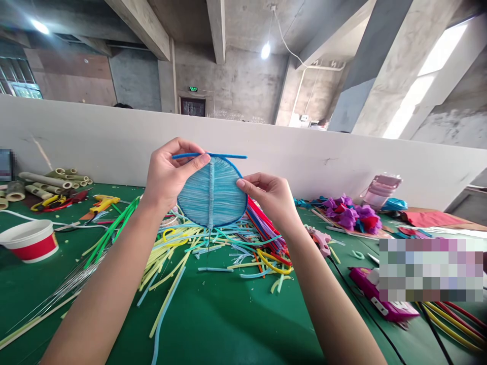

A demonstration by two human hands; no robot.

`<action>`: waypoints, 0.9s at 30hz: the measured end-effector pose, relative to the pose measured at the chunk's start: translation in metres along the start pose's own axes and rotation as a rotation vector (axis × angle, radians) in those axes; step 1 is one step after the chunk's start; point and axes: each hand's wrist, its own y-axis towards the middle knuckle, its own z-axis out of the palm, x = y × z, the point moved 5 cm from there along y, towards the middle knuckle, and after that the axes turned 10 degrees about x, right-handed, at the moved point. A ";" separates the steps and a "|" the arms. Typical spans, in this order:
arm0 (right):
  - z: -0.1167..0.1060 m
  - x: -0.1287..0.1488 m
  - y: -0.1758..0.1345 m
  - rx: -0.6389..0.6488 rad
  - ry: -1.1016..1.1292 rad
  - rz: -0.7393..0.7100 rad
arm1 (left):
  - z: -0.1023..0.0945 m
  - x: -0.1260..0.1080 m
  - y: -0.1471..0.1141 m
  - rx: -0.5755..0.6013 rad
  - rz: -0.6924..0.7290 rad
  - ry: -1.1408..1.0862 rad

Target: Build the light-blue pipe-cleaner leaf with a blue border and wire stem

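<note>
A round light-blue fan-like piece (228, 197), wound with fine strands, is held upright above the table. A pale-blue rib runs down its middle, and a darker blue edging follows its rim. My left hand (173, 170) pinches the top of the piece between thumb and fingers. A straight blue pipe cleaner (230, 156) lies across the top edge, passing through that same pinch. At the right rim, my right hand (268, 195) is closed, its thumb and finger gripping the edging. A thin wire hangs from the bottom of the rib.
Yellow, blue and green pipe cleaners (167, 271) lie scattered below the hands. A paper cup (32, 241), a yellow glue gun (104, 204) and bamboo pieces (57, 180) are left. Purple flowers (350, 215), a pink glue gun (321, 241) and a magenta box (380, 296) are right. A white partition (114, 147) stands behind.
</note>
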 end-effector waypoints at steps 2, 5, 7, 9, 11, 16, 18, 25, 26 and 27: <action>0.000 -0.003 0.001 0.013 0.018 0.020 | -0.002 0.003 0.001 -0.003 0.004 0.009; 0.001 -0.009 0.002 0.036 0.067 0.043 | -0.005 0.007 0.002 -0.009 0.006 0.014; 0.002 -0.011 0.002 0.046 0.091 0.046 | -0.006 0.008 0.002 -0.014 0.001 0.006; 0.003 -0.012 0.003 0.034 0.087 0.036 | -0.006 0.008 0.002 -0.014 0.000 0.010; 0.002 -0.012 0.003 0.004 0.072 0.023 | -0.005 0.007 0.002 -0.014 0.005 0.027; 0.002 -0.013 0.003 0.115 0.122 0.042 | -0.009 0.009 0.003 -0.026 0.010 0.042; 0.002 -0.015 0.002 0.192 0.160 0.058 | -0.011 0.011 0.004 -0.029 0.013 0.039; 0.006 -0.032 0.003 0.245 0.409 0.155 | -0.013 0.015 0.005 -0.043 0.016 0.038; 0.008 -0.034 0.004 0.241 0.442 0.166 | -0.012 0.015 0.005 -0.044 0.015 0.037; 0.009 -0.035 0.004 0.239 0.472 0.174 | -0.012 0.015 0.005 -0.045 0.013 0.035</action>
